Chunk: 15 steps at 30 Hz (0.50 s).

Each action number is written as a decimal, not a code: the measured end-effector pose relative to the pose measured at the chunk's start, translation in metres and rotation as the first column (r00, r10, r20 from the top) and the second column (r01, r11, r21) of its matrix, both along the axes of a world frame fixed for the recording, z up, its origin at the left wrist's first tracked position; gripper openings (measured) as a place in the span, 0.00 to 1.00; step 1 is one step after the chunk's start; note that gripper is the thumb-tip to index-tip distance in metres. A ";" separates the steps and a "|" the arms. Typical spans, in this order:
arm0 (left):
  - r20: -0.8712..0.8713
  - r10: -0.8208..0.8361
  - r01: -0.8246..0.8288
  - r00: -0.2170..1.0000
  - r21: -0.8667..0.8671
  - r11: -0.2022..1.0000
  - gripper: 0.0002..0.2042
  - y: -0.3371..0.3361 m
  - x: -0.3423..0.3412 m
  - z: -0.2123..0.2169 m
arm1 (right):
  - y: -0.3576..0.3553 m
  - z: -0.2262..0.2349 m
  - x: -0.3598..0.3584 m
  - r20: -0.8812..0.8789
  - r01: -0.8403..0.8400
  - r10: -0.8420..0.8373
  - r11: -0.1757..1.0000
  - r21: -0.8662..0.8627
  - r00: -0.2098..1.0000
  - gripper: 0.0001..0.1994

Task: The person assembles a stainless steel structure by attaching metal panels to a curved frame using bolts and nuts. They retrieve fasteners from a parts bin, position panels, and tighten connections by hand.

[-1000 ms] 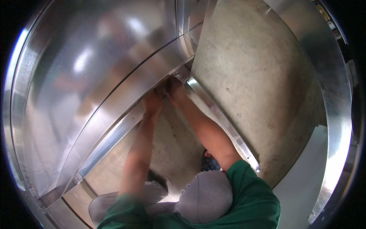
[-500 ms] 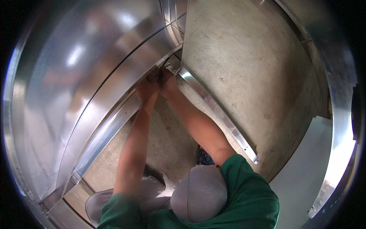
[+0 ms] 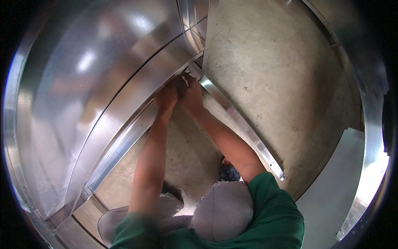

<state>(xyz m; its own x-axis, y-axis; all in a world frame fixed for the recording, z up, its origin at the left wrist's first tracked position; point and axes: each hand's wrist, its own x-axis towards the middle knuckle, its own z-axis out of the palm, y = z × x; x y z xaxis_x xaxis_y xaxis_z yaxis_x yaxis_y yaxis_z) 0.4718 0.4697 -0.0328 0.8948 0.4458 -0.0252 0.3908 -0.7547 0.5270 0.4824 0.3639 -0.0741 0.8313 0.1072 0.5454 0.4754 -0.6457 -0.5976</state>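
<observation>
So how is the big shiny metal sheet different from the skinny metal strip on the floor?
The big metal sheet is wide and curved; the thin metal strip is narrow and straight. The sheet stands on edge, the strip lies on the concrete floor. Both are shiny silver and meet where the hands are.

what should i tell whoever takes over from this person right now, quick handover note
Left hand and right hand: both pressed together at the corner where the large sheet-metal duct meets the loose metal strip; whether they grip anything cannot be told.
Things: the duct lies to the left on the concrete floor; the strip runs diagonally from the hands toward the lower right.
Done: strip end brought to the duct corner.
Left: whether the joint is fixed cannot be seen.
</observation>
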 end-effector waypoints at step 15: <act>0.305 -0.314 0.284 0.899 0.141 0.949 0.19 0.009 -0.023 0.028 | -0.011 -0.010 0.047 -0.062 -0.277 0.285 0.954 0.111 0.957 0.11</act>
